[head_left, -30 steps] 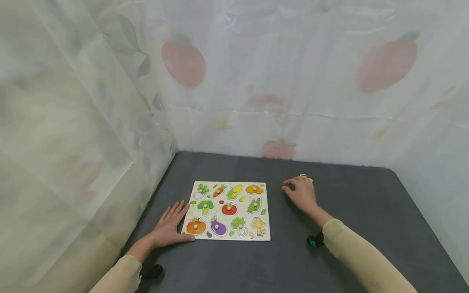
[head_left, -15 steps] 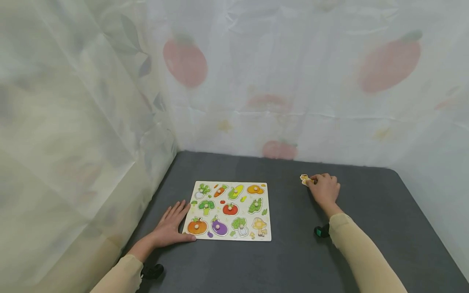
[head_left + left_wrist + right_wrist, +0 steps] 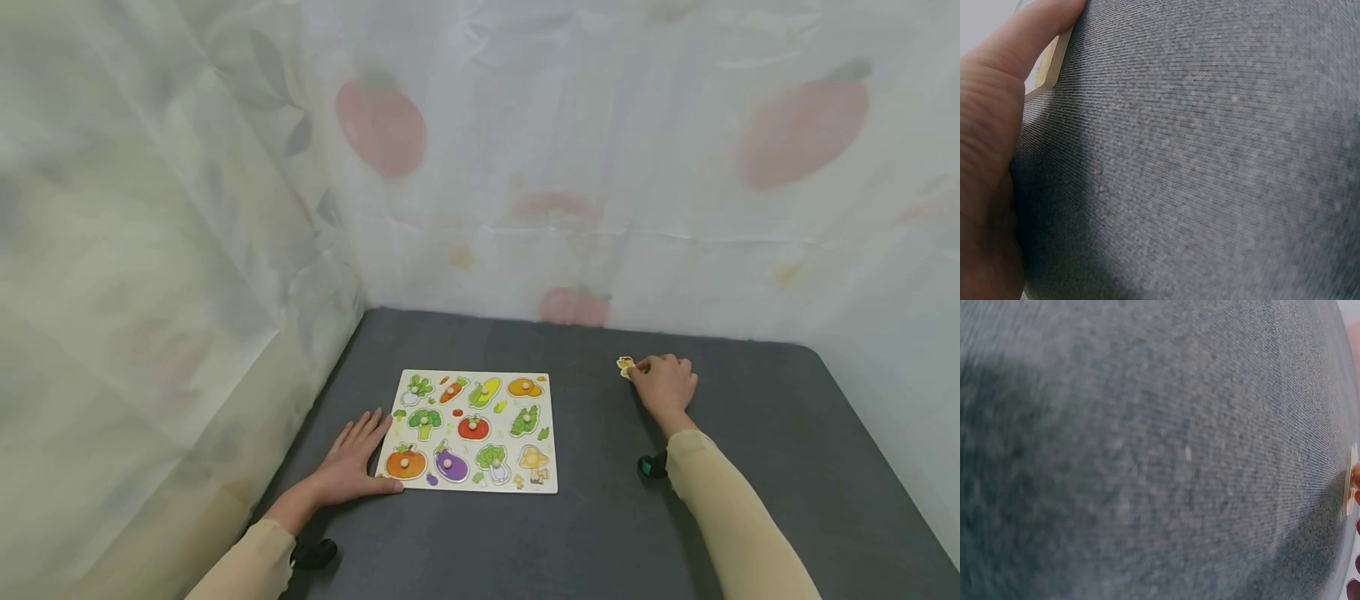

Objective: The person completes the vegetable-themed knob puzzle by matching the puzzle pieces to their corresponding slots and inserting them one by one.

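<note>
A white vegetable puzzle board [image 3: 465, 488] lies on the dark grey table, its pieces fitted with small round knobs. My left hand [image 3: 351, 467] rests at the board's left side, fingers straight and spread, thumb along the near left corner; the left wrist view shows that thumb against the board's corner [image 3: 1052, 69]. Right of the board, my right hand [image 3: 663, 388] pinches a small yellow puzzle piece with a pale edge [image 3: 625, 365]. In the right wrist view the piece [image 3: 1350, 484] shows edge-on by the fingertips. The mushroom picture [image 3: 533, 458] at the board's near right has no knob.
The grey cloth-covered table [image 3: 600, 542] has rounded far corners. Pale curtains printed with fruit [image 3: 573, 307] hang along the back, left and right edges. A dark band with a device [image 3: 652, 465] sits at the right wrist, another [image 3: 315, 553] at the left.
My right hand has moved right, from left of the yellow puzzle piece to its right side, and now pinches it; the piece has turned slightly. My left hand stays at the board.
</note>
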A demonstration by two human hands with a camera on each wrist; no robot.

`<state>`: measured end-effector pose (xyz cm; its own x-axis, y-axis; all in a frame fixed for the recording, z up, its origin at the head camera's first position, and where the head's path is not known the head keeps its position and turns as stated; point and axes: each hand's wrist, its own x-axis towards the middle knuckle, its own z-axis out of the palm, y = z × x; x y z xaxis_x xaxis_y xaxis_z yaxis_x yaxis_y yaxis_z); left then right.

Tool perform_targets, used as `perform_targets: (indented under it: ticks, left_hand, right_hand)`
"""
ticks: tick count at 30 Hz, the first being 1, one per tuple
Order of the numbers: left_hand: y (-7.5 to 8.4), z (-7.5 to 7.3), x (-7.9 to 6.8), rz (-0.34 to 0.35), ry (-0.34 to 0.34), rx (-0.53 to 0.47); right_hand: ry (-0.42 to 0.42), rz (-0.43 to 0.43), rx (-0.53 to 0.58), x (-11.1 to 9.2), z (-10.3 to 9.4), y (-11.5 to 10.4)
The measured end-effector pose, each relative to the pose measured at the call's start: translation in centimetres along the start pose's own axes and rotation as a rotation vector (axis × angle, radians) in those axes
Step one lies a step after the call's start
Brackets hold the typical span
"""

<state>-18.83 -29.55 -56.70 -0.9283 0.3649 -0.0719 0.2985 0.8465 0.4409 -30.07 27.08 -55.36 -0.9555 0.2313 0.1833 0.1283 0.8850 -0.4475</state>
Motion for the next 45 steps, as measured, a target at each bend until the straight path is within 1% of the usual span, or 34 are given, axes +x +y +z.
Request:
perform_targets:
  ticks: [3,10,13,17,23,26,30,35,39,43,45]
  left_hand:
    - [0.1,-0.1,0.1,0.003,0.005,0.002]
    - [0.2,-0.1,0.1,0.034,0.040,0.014]
    - [0.3,-0.1,0.1,0.028,0.031,0.015]
    - [0.4,-0.2,0.1,0.018,0.016,0.014]
    - [0.3,-0.1,0.0,0.038,0.048,0.003]
    - [0.4,-0.1,0.0,0.037,0.050,-0.002]
    - [0.4,-0.2,-0.1,0.017,0.027,0.007]
    - [0.4,-0.3,-0.1,0.003,0.007,0.022]
    - [0.2,-0.1,-0.1,0.017,0.023,0.012]
    - [0.1,0.1,-0.1,0.046,0.051,-0.002]
    - [0.1,0.1,-0.1,0.050,0.056,-0.005]
  right_hand:
    - [0.004,0.008,0.001,0.1,0.1,0.0]
    - [0.021,0.011,-0.003,0.1,0.1,-0.1]
    - [0.028,0.000,-0.004,0.1,0.1,-0.1]
    - [0.036,-0.032,0.007,-0.1,0.1,0.0]
    - [0.028,-0.121,0.043,-0.3,0.0,0.6]
    - [0.018,-0.146,0.064,-0.2,0.2,0.9]
    - [0.017,-0.132,0.057,-0.2,0.3,1.0]
    - [0.027,-0.090,0.025,-0.3,0.3,0.8]
    - [0.026,-0.083,0.029,-0.3,0.5,0.6]
    - [0.015,-0.102,0.050,-0.2,0.6,0.5]
    - [0.007,-0.112,0.059,-0.2,0.6,0.5]
